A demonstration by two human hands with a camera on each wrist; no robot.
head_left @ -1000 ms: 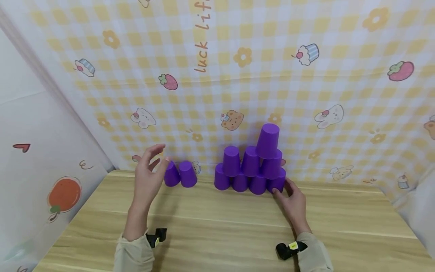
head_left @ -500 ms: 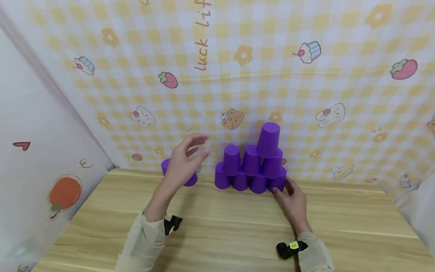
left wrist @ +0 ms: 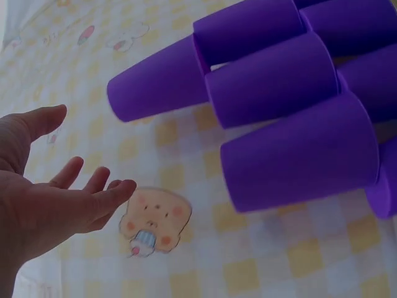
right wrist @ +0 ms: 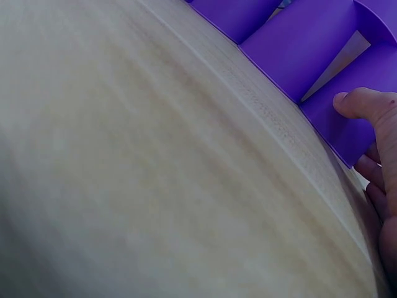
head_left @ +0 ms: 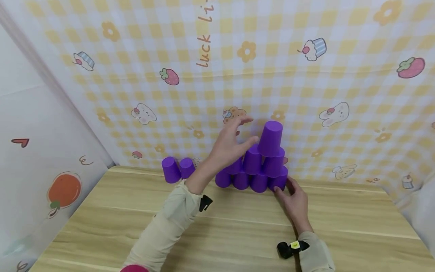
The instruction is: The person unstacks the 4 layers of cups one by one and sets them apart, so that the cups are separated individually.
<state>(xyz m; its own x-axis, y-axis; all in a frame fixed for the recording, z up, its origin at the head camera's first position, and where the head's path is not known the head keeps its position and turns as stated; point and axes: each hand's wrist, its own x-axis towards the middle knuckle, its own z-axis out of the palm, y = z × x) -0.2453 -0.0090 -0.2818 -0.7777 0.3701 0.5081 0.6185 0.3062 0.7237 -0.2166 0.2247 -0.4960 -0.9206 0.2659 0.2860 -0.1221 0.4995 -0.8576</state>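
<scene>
Well, the right hand [head_left: 295, 203] grips a cup [head_left: 279, 179] — smooth, purple, tapered.

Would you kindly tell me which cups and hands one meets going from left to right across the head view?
Leftmost purple cup, second purple cup, left hand, topmost purple cup, right hand.

Left-hand grip [left wrist: 53, 202] is apart from stacked purple cups [left wrist: 298, 155], fingers [left wrist: 111, 197] loosely bent; checked cloth [left wrist: 111, 273] behind shows bear print [left wrist: 158, 214].
</scene>
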